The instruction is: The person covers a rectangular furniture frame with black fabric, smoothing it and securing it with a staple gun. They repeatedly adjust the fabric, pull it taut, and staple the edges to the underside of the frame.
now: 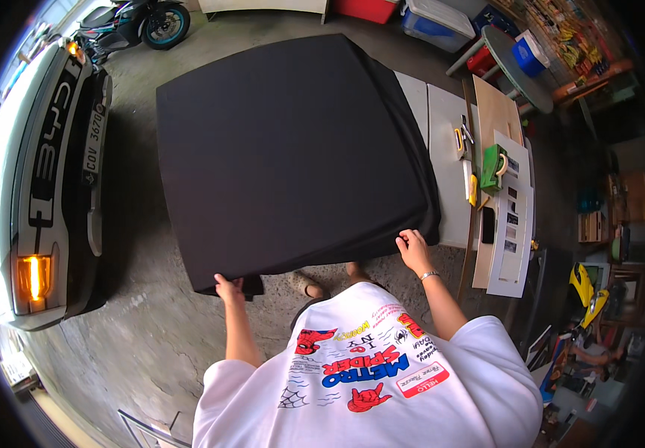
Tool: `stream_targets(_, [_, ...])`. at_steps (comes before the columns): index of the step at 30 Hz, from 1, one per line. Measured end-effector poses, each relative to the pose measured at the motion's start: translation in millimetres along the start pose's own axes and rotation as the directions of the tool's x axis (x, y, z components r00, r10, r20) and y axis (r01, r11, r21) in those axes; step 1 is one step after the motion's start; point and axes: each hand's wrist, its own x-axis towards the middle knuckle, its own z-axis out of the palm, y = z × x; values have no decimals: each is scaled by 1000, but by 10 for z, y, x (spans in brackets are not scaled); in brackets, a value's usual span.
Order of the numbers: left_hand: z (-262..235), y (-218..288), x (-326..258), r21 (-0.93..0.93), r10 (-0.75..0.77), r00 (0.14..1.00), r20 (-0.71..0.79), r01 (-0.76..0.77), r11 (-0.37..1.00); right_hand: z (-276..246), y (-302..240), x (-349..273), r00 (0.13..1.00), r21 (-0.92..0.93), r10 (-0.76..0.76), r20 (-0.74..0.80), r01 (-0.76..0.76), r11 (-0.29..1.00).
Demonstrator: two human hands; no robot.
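Note:
A large black cloth lies spread over a table in front of me, mostly smooth, with soft folds along its right side and near edge. My left hand pinches the cloth's near left corner, where a small flap hangs down. Near the right end of the same edge, my right hand has its fingers curled onto the cloth and seems to grip it. Most of the tabletop is hidden under the fabric; its white surface shows on the right.
Right of the cloth are a green box-shaped tool, a yellow cutter, a phone and a white printed sheet. A car with lit lamps stands left; a motorcycle and coolers are behind.

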Motion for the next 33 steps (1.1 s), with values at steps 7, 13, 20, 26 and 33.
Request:
stream_targets(7, [34, 635, 693, -59, 73, 991, -111, -80, 995, 119, -213, 235, 997, -93, -37, 61, 42, 995])
stream_targets(13, [1129, -784, -967, 90, 0, 998, -70, 6, 996, 384, -196, 418, 988, -251, 59, 142, -22, 968])
stream_targets(20, [1950, -1250, -1697, -42, -138, 953, 269, 155, 987, 573, -121, 444, 978, -464, 58, 202, 43, 885])
stream_targets(26, [1207, -982, -1122, 157, -6, 933, 360, -54, 986, 723, -600, 32, 928, -499, 53, 370, 150, 853])
stream_targets(33, [213, 51, -169, 336, -84, 867, 492, -100, 937, 1193, -1604, -421, 661, -264, -71, 747, 393, 881])
